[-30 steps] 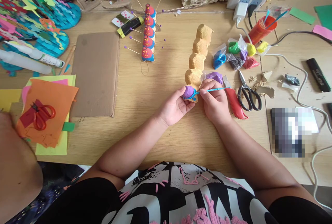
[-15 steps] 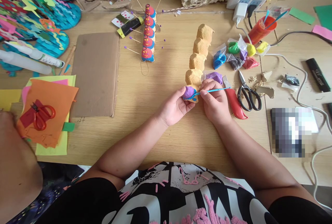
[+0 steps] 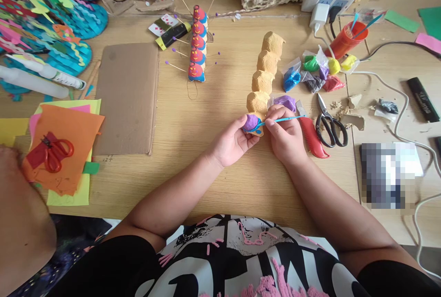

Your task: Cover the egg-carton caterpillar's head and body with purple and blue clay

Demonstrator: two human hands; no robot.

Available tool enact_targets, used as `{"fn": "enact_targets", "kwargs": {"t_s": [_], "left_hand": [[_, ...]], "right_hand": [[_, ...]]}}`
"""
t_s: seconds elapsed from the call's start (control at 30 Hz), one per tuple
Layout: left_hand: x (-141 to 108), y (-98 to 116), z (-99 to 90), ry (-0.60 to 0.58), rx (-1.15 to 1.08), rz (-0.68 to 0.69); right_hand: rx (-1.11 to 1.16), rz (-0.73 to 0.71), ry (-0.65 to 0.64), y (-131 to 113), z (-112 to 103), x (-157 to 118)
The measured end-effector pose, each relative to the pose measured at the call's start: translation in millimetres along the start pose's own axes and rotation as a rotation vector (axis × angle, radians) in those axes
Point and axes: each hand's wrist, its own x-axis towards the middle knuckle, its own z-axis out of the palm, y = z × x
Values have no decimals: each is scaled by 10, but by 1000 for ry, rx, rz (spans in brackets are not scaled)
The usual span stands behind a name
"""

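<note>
My left hand (image 3: 231, 143) grips the near end of an egg carton strip (image 3: 261, 81), a tan row of several bumps. Purple clay (image 3: 252, 121) covers its nearest bump, with blue clay (image 3: 256, 127) around the base. Between the thumb and fingers of my right hand (image 3: 285, 134) is a thin blue modelling tool (image 3: 280, 120), its tip against the blue clay. Just beyond that hand lies a bag of purple clay (image 3: 285, 102). A finished caterpillar (image 3: 198, 47) in red and blue, with stick legs, stands farther off to the left.
Right of my hands lie a red utility knife (image 3: 314, 136) and black scissors (image 3: 331, 125). Bagged clay (image 3: 292, 78) and a red cup (image 3: 352, 40) are beyond. At left are cardboard (image 3: 126, 99), coloured paper (image 3: 74, 127) with red-handled cutters (image 3: 55, 154), and another person's arm (image 3: 24, 223).
Almost nothing differs. Both hands keep their hold, and the tool's tip stays at the blue clay.
</note>
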Motion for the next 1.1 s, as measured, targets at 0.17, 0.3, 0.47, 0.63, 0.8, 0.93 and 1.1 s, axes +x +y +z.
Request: {"fn": "enact_targets", "kwargs": {"t_s": [0.17, 0.3, 0.47, 0.63, 0.8, 0.93, 1.1], "left_hand": [[0, -1, 3, 2, -3, 2], [5, -6, -15, -18, -9, 8], [3, -3, -11, 2, -10, 6], [2, 0, -3, 1, -9, -1], [7, 0, -12, -14, -7, 5], [1, 5, -2, -7, 3, -2], [-4, 6, 0, -15, -6, 2]], "right_hand": [[20, -13, -11, 3, -3, -2], [-6, -23, -8, 0, 4, -1], [-28, -29, 3, 7, 6, -4], [-21, -20, -7, 9, -3, -11], [-1, -22, -8, -3, 3, -11], [-1, -14, 15, -1, 3, 1], [-6, 1, 9, 6, 5, 12]]}}
